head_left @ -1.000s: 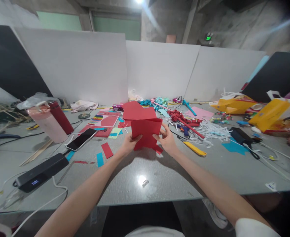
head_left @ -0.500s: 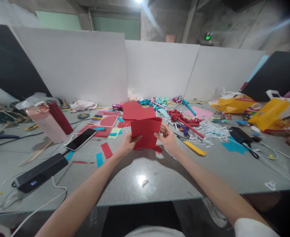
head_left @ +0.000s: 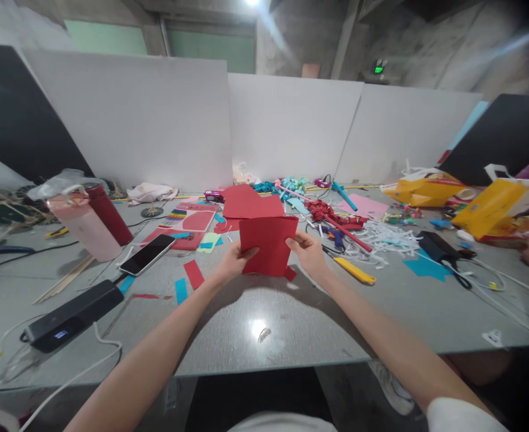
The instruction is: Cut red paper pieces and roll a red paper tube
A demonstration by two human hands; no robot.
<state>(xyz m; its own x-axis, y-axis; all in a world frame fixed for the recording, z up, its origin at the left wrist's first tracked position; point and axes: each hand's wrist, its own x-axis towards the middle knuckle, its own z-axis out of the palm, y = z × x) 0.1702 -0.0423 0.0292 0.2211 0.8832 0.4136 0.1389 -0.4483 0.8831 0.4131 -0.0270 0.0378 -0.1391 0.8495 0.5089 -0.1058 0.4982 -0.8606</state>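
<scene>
1 red sheet (head_left: 268, 245) | L hand (head_left: 233, 263): fingers pinching L side | R hand (head_left: 309, 256): ditto, R side

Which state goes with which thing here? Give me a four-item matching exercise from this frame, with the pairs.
Things:
1. front red sheet
2. phone
3. shredded strips
4. wall sign

States:
A. mostly white, heaped
B. lit green
C. held by the left hand and right hand
D. black face up

Pairs: 1-C, 2-D, 3-A, 4-B
</scene>
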